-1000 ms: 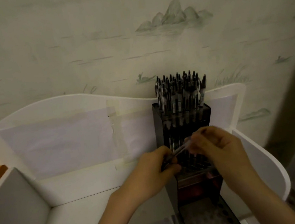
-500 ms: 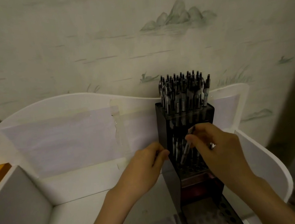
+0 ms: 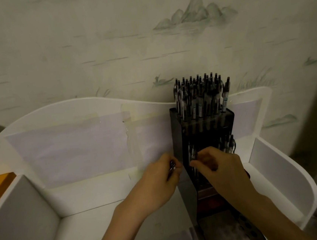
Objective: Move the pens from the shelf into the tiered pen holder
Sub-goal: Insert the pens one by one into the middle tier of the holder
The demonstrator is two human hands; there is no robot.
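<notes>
While the shelf stood under dim light, the scene ran left to right as follows.

Shelf: the white shelf [image 3: 95,194] had a back panel with paper taped across it and a grey divider at its left.

Left hand: the left hand [image 3: 156,181] sat just left of the holder, fingers curled round what looked like a pen [image 3: 172,166], only its glinting end showing.

Holder: the dark tiered pen holder [image 3: 207,153] stood against the back panel at the shelf's right; its top tier was packed with upright pens [image 3: 200,97], a few more stood in the middle tier, and the lowest tier looked unfilled.

Right hand: the right hand [image 3: 220,164] pinched a pen [image 3: 192,153] at the middle tier, close to upright.

Handling: I judged each pen light, stiff and smooth, so likely to slip in a loose pinch; hold the mid-barrel and lower it straight, since the slots looked narrow.
</notes>
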